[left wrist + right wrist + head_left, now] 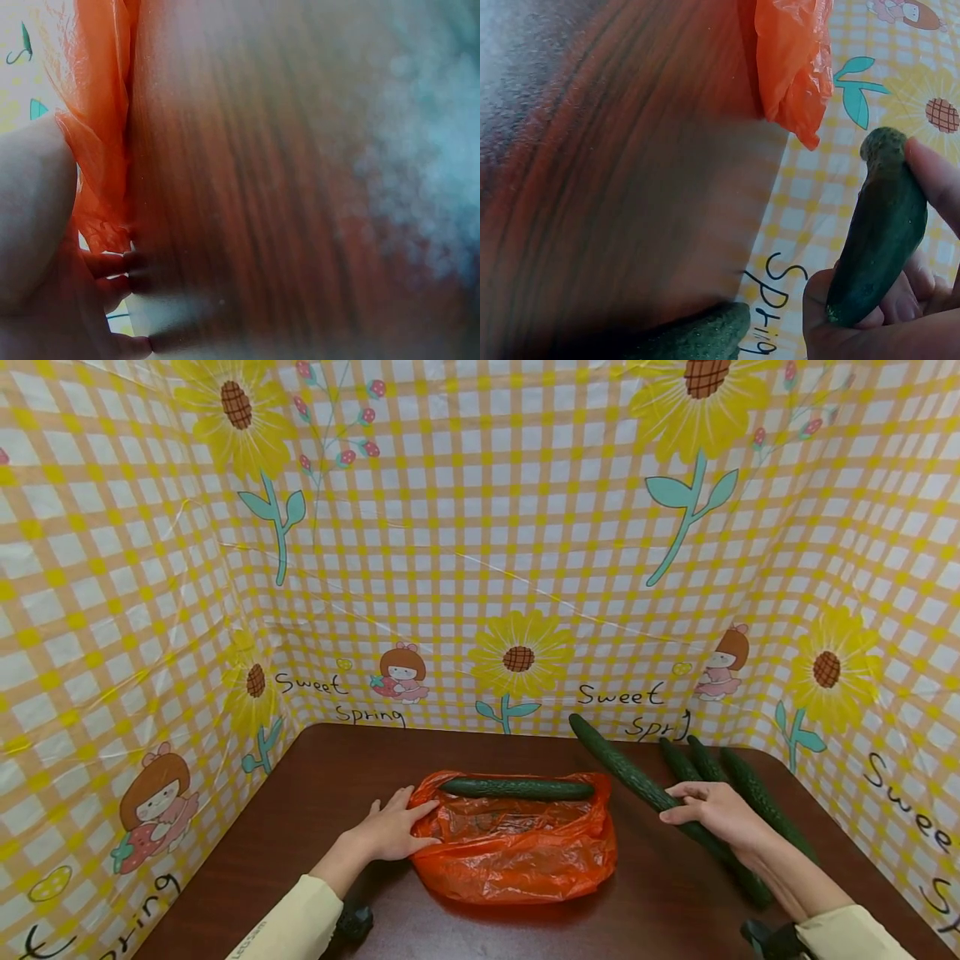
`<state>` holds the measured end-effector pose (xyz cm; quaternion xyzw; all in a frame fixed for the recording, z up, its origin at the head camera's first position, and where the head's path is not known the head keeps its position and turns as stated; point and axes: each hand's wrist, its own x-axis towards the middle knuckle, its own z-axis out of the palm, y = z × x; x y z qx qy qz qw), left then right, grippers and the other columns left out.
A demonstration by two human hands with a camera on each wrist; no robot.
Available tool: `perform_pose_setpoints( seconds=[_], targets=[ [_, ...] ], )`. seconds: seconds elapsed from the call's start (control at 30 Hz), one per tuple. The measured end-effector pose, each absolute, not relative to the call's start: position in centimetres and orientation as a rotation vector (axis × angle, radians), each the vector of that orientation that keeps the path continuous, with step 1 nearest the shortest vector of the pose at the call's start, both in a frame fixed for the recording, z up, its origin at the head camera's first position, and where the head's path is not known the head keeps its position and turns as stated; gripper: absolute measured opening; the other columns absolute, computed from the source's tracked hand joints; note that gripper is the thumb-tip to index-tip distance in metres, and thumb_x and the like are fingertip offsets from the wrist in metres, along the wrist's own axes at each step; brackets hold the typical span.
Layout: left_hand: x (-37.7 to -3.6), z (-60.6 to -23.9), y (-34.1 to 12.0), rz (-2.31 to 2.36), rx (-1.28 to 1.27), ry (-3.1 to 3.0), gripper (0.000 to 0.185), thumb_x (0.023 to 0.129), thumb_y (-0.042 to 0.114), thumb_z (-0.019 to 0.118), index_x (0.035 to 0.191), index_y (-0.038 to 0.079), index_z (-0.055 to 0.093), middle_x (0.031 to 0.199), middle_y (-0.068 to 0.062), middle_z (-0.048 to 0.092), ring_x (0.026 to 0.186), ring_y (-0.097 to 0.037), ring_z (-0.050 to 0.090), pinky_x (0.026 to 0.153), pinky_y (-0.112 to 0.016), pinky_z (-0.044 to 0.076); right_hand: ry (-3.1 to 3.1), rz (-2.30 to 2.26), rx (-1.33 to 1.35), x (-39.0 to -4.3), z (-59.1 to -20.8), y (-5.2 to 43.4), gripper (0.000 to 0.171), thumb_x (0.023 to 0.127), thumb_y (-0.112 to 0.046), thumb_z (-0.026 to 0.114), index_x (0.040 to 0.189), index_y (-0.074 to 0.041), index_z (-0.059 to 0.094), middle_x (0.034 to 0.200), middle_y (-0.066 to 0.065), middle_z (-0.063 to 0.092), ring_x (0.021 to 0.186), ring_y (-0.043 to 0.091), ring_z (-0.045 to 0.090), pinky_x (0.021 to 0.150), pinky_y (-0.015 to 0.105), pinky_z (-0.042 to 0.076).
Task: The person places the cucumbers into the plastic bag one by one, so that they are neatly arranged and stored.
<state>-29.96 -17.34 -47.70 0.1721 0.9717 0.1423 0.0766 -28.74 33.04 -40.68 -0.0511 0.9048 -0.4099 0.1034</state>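
One cucumber already lies across the far edge of the orange plastic bag, its long axis running left to right, roughly parallel to the back wall of the patterned backdrop. The bag rests crumpled on the dark wooden table, mouth facing the far side. The left hand lies at the bag's left edge with fingers extended, touching the plastic; the left wrist view shows orange film bunched against the fingers, but whether any fold is pinched cannot be told. The right hand curls its fingers and thumb around a second cucumber, the long cucumber; the right wrist view confirms the wrap of fingers around the dark green body. This cucumber's long axis runs diagonally, one end pointing toward the far left near the backdrop and the other toward the near right under the wrist. It lies just right of the bag, apart from it. Three more cucumbers lie side by side further right, also angled diagonally. Judged from this layout, the loading appears to be at an early stage: one item placed, one in hand, three remaining on the table.
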Motion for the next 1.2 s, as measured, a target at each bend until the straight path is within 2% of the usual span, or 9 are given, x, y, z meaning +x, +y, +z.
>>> perform_pose_setpoints(
  seconds=[0.23, 0.53, 0.73, 0.8, 1.0, 1.2],
  targets=[
    [-30.1, -47.6, -17.3, 0.408, 0.522, 2.914, 0.07, 0.094, 0.056, 0.062, 0.154, 0.024, 0.045, 0.164, -0.023, 0.023, 0.152, -0.041, 0.022, 0.116, -0.071, 0.017, 2.662, -1.204, -0.255, -29.4, -40.5, 32.7, 0.061, 0.092, -0.032, 0.073, 0.138, 0.004, 0.055, 0.151, 0.034, 0.04, 0.139, 0.057, 0.034, 0.101, 0.063, 0.042],
    [-30.2, -47.7, -17.5, 0.433, 0.519, 2.914, 0.072, 0.093, 0.055, 0.064, 0.154, 0.022, 0.044, 0.164, -0.022, 0.025, 0.152, -0.04, 0.023, 0.116, -0.071, 0.017, 2.605, -1.203, -0.425, -30.5, -40.1, 31.5, 0.057, 0.091, -0.025, 0.073, 0.137, 0.004, 0.055, 0.151, 0.034, 0.04, 0.139, 0.059, 0.032, 0.104, 0.064, 0.041],
    [-30.1, -47.9, -17.7, 0.47, 0.514, 2.911, 0.074, 0.093, 0.055, 0.064, 0.155, 0.021, 0.042, 0.164, -0.022, 0.024, 0.153, -0.04, 0.022, 0.117, -0.07, 0.016, 2.547, -1.209, -0.531, -31.6, -39.9, 30.3, 0.045, 0.09, -0.024, 0.074, 0.127, -0.001, 0.064, 0.14, 0.025, 0.056, 0.138, 0.055, 0.038, 0.103, 0.061, 0.044],
    [-30.2, -48.0, -17.7, 0.475, 0.516, 2.915, 0.075, 0.093, 0.055, 0.064, 0.156, 0.021, 0.041, 0.164, -0.022, 0.024, 0.153, -0.04, 0.022, 0.117, -0.07, 0.016, 2.532, -1.201, -0.564, -32.0, -39.9, 30.0, 0.041, 0.09, -0.023, 0.074, 0.125, -0.002, 0.066, 0.14, 0.025, 0.057, 0.138, 0.054, 0.039, 0.101, 0.059, 0.046],
    [-30.5, -48.3, -17.7, 0.492, 0.514, 2.943, 0.078, 0.09, 0.057, 0.067, 0.155, 0.021, 0.042, 0.163, -0.021, 0.028, 0.151, -0.04, 0.026, 0.116, -0.07, 0.018, 2.53, -1.146, -0.596, -32.8, -39.8, 29.0, 0.045, 0.089, -0.024, 0.075, 0.127, -0.003, 0.065, 0.148, 0.031, 0.046, 0.138, 0.057, 0.037, 0.103, 0.065, 0.041],
    [-30.5, -48.2, -17.6, 0.516, 0.499, 2.963, 0.083, 0.086, 0.056, 0.072, 0.154, 0.016, 0.043, 0.16, -0.022, 0.032, 0.149, -0.04, 0.03, 0.116, -0.07, 0.02, 2.502, -1.115, -0.629, -33.4, -39.7, 27.7, 0.045, 0.088, -0.022, 0.076, 0.127, -0.003, 0.065, 0.144, 0.027, 0.052, 0.137, 0.055, 0.039, 0.105, 0.066, 0.039]
  ],
)
